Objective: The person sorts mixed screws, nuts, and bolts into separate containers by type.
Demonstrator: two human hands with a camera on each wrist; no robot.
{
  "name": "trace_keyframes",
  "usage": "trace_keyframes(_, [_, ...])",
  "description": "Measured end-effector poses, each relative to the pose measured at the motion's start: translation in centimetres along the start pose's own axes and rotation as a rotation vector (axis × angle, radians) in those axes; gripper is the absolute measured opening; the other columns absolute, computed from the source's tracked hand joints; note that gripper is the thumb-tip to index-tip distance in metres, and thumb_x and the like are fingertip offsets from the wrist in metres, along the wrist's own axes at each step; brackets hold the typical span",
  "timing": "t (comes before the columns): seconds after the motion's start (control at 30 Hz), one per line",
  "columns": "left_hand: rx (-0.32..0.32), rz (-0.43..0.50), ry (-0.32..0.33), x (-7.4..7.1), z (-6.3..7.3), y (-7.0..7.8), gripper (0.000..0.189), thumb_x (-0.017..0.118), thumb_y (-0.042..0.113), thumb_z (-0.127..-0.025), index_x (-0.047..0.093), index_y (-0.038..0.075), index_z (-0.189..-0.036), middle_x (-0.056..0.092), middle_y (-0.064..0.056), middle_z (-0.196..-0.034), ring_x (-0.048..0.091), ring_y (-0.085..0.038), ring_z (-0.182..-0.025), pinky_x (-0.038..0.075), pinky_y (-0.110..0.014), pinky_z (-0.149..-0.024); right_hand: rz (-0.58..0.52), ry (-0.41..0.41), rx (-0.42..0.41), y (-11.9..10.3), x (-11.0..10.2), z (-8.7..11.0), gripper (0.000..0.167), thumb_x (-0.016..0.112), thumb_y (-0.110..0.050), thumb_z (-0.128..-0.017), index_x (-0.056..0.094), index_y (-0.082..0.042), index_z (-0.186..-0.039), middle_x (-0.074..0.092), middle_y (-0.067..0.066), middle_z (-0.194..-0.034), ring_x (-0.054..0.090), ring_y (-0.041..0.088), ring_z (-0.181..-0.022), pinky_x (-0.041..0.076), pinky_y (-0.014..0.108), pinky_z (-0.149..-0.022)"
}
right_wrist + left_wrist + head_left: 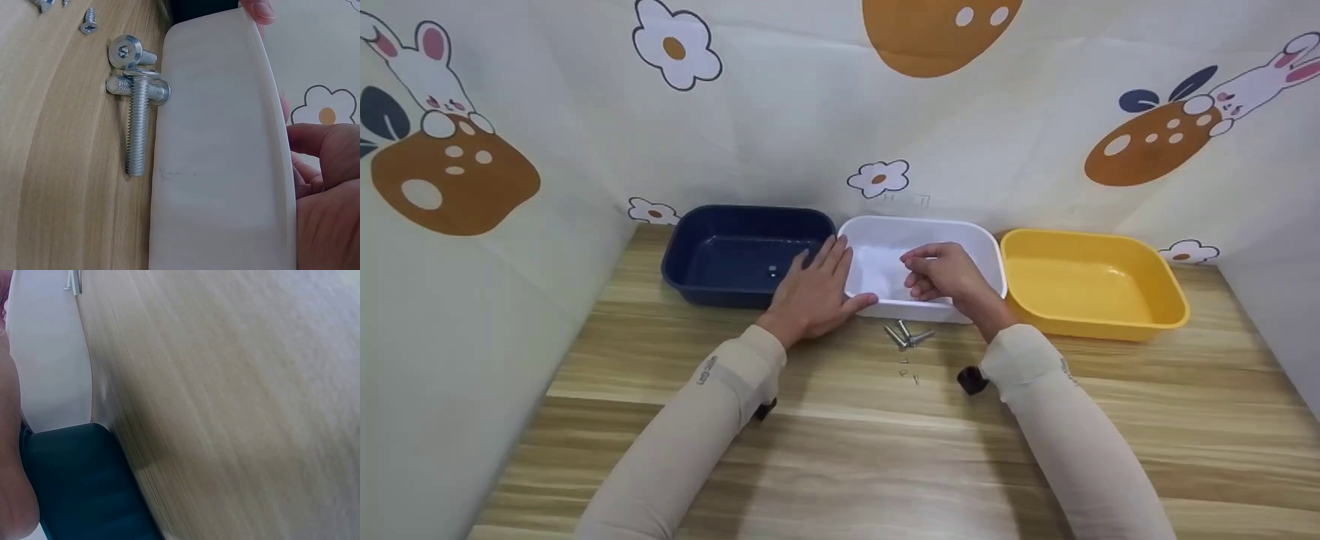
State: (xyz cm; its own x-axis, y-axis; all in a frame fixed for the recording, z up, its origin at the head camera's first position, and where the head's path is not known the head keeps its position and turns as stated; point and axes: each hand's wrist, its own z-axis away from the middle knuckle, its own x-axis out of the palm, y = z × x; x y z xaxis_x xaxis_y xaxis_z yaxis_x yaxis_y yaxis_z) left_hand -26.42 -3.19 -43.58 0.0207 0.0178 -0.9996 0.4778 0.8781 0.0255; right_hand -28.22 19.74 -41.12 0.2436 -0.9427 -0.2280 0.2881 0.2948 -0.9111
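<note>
My left hand [817, 289] lies flat with straight fingers over the adjoining rims of a navy blue bin [712, 296] and a white bin [915, 310]. My right hand [949, 274] is over the white bin, its thumb and forefinger tips close together and the other fingers curled. No object shows between those fingertips. In front of the white bin, three large silver bolts [896, 336] lie in a small heap; the right wrist view shows their thick threaded shanks [138, 135]. Nearer me are several tiny screws [916, 379]. One is a cross-head screw [89, 22].
To the right of the white bin stands a yellow bin [1099, 328]. A small shiny metal piece [772, 272] lies inside the navy bin. All three bins stand in a row on a wood-grain table [855, 457], against a printed cloth backdrop [787, 112].
</note>
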Motion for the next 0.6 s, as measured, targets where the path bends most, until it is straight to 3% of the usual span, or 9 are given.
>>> trace_keyframes(0.6, [-0.012, 0.001, -0.001, 0.11, -0.05, 0.01, 0.102, 0.008, 0.082, -0.087, 0.015, 0.008, -0.156, 0.006, -0.006, -0.164, 0.003, -0.022, -0.151, 0.017, -0.053, -0.118, -0.02, 0.0, 0.024, -1.02, -0.89, 0.63, 0.034, 0.056, -0.019, -0.1, 0.06, 0.0, -0.128, 0.066, 0.005, -0.075, 0.06, 0.012, -0.054, 0.056, 0.024, -0.058])
